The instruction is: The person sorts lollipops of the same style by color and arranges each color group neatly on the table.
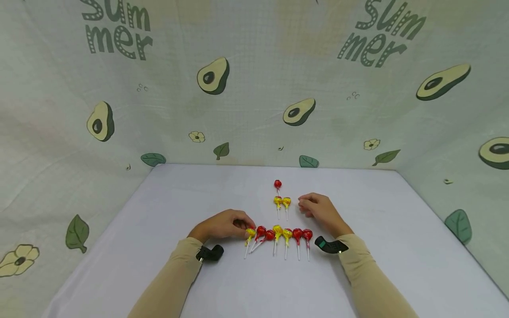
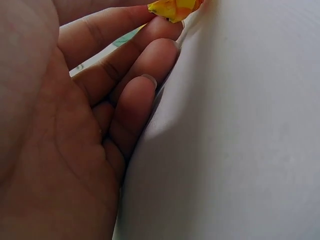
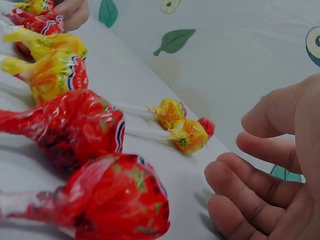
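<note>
While the left hand (image 1: 222,226) lies on the white table (image 1: 159,212) with fingers curled, its fingertips (image 2: 160,35) touch the wrapper of the leftmost yellow lollipop (image 1: 250,232) in the near row; whether they actually pinch it, cannot tell. Left wrist view: only a corner of that yellow wrapper (image 2: 175,7) shows at the top edge, right at the index tip, other fingers folded against the cloth.

Right hand (image 1: 320,211) rests on the table just right of the yellow pair (image 1: 282,202), fingers loosely curled, holding nothing; right wrist view confirms empty, relaxed fingers (image 3: 245,200) near but apart from the sweets.

Layout: near row of six lollipops, left to right yellow, red (image 1: 260,231), red (image 1: 270,235), yellow (image 1: 277,230), yellow (image 1: 287,232), red (image 1: 297,233), red (image 1: 307,234) — so seven heads counted, sticks pointing toward the person, two left reds tilted. Behind it the yellow pair side by side, then a single red lollipop (image 1: 277,184) farthest back, forming a rough triangle.

Writing: backdrop cloth (image 1: 254,88) prints "sum mer" twice, top left (image 1: 117,28) and top right (image 1: 379,37), with avocados, leaves, flowers. Wrappers in right wrist view carry a blue-and-white band (image 3: 119,137); lettering too blurred to read.

Beige sleeves, black wrist cameras (image 1: 210,253) on both arms.
</note>
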Demonstrator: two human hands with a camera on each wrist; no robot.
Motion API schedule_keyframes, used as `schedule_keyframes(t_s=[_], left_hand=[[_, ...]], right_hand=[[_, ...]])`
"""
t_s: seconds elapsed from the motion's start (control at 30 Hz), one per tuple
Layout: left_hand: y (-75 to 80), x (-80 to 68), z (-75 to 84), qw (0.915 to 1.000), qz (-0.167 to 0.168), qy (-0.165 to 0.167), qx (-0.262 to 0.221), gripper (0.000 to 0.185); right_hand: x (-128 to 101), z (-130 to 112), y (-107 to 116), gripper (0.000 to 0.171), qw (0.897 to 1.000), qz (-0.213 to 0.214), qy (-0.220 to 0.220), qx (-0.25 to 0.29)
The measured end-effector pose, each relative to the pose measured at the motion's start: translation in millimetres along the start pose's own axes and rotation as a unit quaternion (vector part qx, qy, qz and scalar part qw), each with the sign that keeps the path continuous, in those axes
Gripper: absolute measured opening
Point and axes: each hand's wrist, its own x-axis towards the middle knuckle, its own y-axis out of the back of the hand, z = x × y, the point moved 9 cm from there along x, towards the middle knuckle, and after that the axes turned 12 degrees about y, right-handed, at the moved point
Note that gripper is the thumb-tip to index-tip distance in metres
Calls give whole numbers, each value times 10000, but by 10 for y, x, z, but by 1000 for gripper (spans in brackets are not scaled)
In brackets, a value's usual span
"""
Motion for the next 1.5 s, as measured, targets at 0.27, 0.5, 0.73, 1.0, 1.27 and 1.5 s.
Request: schedule_keyframes(t_s=[0.27,0.5,0.73,1.0,1.27,1.5], left_hand=[[-15,6,51,9994,-199,-97,-280,20],[-4,24,73,9983,-299,-155,-483,20],[18,60,65,9976,-156,-195,-651,22],[153,34,-71,9967,369,95,-711,22],[179,51,-117,9948,562,229,-815,26],[188,73,-173,9906,799,461,-1010,32]], right_hand=[[-143,34,60,38,9996,-36,-28,-288],[-254,67,116,37,9995,-116,107,-291],[-363,102,189,34,9993,-86,222,-272],[-466,12,109,28,9958,-259,703,-521],[-583,-47,115,26,9903,-342,909,-998],[-674,-61,131,28,9885,-412,891,-1152]])
